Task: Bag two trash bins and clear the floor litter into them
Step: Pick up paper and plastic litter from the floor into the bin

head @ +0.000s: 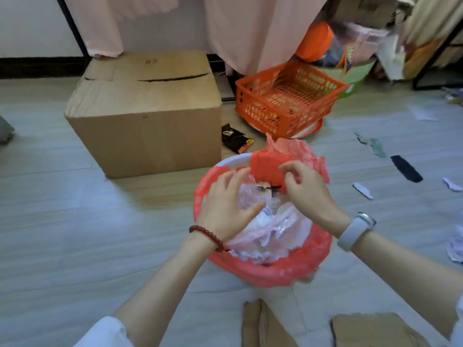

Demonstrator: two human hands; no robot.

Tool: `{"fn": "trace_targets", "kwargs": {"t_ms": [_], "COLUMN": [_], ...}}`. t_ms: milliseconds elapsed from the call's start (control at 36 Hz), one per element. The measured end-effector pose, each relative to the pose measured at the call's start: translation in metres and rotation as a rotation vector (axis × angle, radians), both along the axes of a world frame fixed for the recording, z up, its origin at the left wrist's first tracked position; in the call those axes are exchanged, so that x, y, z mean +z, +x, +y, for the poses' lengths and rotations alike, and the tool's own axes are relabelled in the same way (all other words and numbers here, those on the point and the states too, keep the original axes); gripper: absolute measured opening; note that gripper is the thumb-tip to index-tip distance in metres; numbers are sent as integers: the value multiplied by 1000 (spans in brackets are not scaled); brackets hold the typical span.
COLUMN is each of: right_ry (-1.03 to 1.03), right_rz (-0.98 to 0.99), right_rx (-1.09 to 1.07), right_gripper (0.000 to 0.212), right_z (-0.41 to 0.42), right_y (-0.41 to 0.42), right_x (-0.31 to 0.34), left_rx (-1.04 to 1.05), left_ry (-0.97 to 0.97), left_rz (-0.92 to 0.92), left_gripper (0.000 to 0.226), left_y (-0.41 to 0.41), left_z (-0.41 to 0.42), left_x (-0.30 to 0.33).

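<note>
Both hands (226, 206) (304, 190) over red bag (269, 166)

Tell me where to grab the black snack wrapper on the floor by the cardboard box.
Probably pinch the black snack wrapper from above at its right, orange-printed end: it lies flat, that end faces open floor, while the cardboard box crowds its left.

Faint, unreadable handwritten marks atop the cardboard box (147, 101); no other legible text.

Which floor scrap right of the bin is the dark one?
The navy strip, lying farthest from the bin's red bag edge among nearby scraps; the teal scrap above it and the white scrap below are pale.
</note>
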State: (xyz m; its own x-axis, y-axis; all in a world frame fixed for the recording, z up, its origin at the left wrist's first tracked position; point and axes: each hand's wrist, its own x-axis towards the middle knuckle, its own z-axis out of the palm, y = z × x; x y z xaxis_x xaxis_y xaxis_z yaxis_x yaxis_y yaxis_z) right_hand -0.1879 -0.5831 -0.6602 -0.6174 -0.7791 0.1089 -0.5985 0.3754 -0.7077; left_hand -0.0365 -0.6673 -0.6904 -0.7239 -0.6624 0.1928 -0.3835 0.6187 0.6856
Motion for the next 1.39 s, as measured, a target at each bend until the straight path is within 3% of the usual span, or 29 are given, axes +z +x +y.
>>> {"fn": "trace_targets", "kwargs": {"t_ms": [111,194,306,444,583,778,944,1028,1167,1389], "right_ry": [271,343,240,254,372,446,369,331,309,300], "right_rz": [277,242,72,-247,-535,-734,-833,-877,-911,-905], "right_rx": [54,167,185,43,-158,-342,-375,-416,-481,-374], "right_gripper": [47,42,45,37,32,28,26,17,18,18], "right_z": [41,60,86,139,195,249,278,291,292,234], "right_y": [-41,-49,-42,-39,-47,-65,-84,-101,-141,-238], "right_x": [-46,-64,-46,19,112,271,382,409,426,434], "left_rx": [-5,25,26,64,58,69,172,208,306,367], "left_ry": [-181,-243,-129,48,291,409,515,527,583,578], "left_rz": [-385,-584,-727,-757,-717,-598,-512,-489,-447,-467], "left_gripper": [76,67,62,44,43,39,34,32,29,26], "left_y": [-24,-36,-41,-49,-64,-85,-105,-117,-145,-210], "left_z": [22,28,44,79,120,172,196,203,203,168], "left_x": [-20,-24,-5,61,161,328,439,468,494,490]}}
